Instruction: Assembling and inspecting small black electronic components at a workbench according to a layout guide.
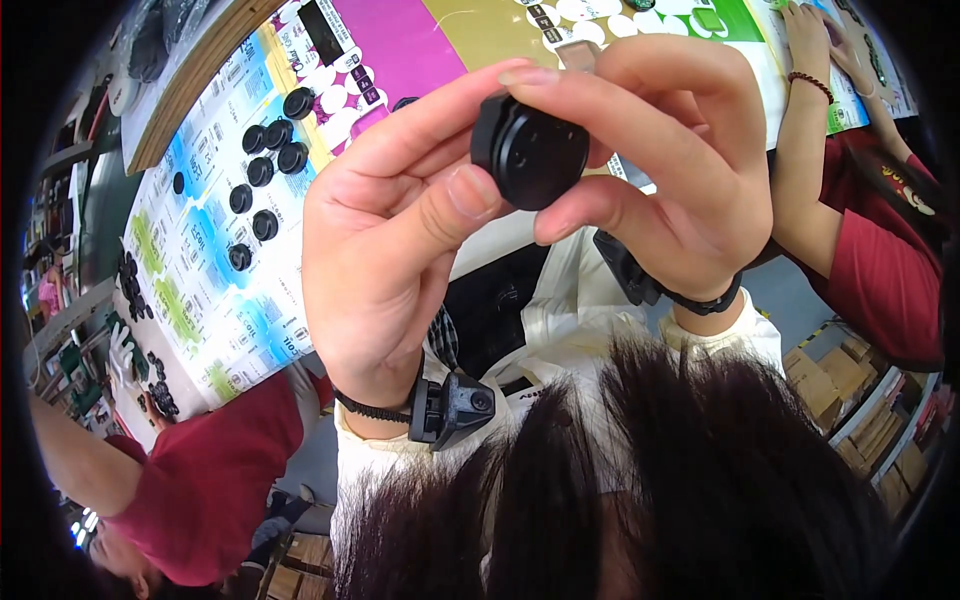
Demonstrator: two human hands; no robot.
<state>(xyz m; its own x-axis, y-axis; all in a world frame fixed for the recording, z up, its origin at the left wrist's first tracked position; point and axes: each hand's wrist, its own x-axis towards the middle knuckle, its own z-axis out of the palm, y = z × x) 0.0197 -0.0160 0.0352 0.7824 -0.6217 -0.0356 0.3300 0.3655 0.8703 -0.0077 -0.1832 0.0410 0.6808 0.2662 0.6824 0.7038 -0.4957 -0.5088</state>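
Both hands raised close to the camera: left hand (pixel 385 235) and right hand (pixel 665 165) pinch one round black part (pixel 530 152) between them, fingers (pixel 470 195) closed on its rim from both sides. More black round parts (pixel 268 160) lie far left on the colourful surface (pixel 200 270), apparently the same kind. Another person's forearm (pixel 805 150) rests at far right.

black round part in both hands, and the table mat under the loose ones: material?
Black round part, pinched between left hand and right hand: likely moulded plastic, matte with soft highlights, though coated metal is possible. Table mat: looks like printed glossy paper or vinyl, flat colour blocks with sheen.
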